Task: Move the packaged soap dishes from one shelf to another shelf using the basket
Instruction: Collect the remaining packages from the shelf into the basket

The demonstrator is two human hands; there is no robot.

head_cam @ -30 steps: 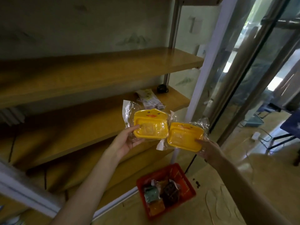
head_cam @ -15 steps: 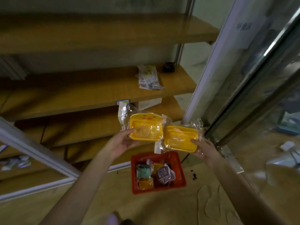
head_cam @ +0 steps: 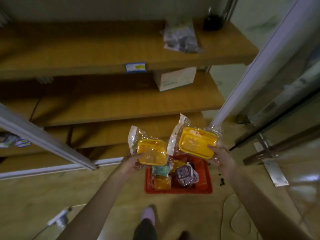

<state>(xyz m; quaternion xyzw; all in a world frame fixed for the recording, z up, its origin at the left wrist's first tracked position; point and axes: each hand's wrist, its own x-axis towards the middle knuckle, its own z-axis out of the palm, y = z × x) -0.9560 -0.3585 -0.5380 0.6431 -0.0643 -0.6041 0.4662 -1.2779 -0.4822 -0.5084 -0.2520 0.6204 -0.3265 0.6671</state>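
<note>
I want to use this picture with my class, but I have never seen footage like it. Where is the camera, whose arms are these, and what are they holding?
The camera sits on a person's head, looking forward and down, so the two bare arms are the wearer's own. The left hand grips one yellow soap dish in clear wrapping, and the right hand grips another. Both are held above a red basket on the floor, which already holds several small packets. Behind are wooden shelves with a white box and a plastic packet.

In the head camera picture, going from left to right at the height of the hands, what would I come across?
Left hand → yellow soap dish in its wrapper → second yellow soap dish in its wrapper → right hand. The red basket sits below them.
</note>
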